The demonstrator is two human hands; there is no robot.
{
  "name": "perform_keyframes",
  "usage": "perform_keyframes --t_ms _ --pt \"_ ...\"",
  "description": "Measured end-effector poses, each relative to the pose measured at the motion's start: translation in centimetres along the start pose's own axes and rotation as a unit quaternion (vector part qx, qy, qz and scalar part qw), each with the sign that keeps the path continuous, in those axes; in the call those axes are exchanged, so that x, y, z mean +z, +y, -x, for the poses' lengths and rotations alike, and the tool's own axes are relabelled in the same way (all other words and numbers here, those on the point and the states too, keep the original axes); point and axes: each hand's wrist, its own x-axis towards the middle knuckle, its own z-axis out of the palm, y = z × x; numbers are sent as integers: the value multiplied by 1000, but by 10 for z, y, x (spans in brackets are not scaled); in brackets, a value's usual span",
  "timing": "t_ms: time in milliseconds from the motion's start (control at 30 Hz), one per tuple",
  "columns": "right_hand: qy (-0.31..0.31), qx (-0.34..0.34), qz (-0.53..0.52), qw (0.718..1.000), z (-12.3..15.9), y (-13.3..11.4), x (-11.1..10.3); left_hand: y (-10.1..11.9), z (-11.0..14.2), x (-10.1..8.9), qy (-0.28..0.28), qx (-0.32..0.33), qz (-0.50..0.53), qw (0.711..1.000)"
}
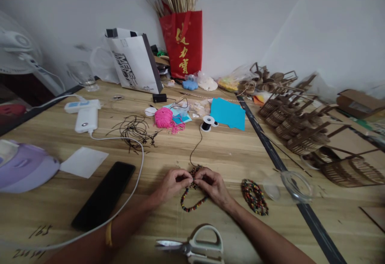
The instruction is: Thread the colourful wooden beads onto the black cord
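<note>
My left hand (174, 181) and right hand (214, 185) pinch the multicoloured round-bead strand (190, 209), clear of worktop (168, 151) edges; judged light, limp; grip ends.

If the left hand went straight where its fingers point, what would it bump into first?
Probably the fingertips of the right hand: the left hand points straight at them. They look very close, maybe touching; I can't tell.

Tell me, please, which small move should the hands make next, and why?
Perhaps gently ease the left hand and right hand slightly apart. Their fingertips pinch close together over the bead string, hiding what they hold, and the black cord curves loosely from the spool, so there seems to be slack.
</note>
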Motion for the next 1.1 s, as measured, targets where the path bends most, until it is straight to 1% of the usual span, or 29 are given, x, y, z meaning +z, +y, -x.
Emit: perform_keyframes --t_ms 133,267,433,567,667,800,867,967,1100 --pt "-18 -16 29 999 0 1 -2 1 0 0 -1 -2 6 1000" --pt "-26 -42 61 997 0 -2 -2 -4 0 1 -2 -3 22 1000" --pt "-25 -102 111 988 1 -7 -1 -10 0 2 -4 1 63 998" --pt "-30 -145 141 979 2 -10 0 -7 0 2 -8 3 57 998" --pt "-20 -159 150 976 3 -12 -1 -5 0 1 3 7 34 999" --pt "3 -171 147 974 3 -12 -2 0 1 -1 35 21 26 999" --pt "2 -178 152 972 4 -11 -3 4 2 -2 42 31 29 998" --pt "-9 -192 168 967 6 -12 -2 7 4 -2 34 28 44 998" --pt "-28 -217 186 958 7 -13 -2 3 3 1 1 26 59 998"
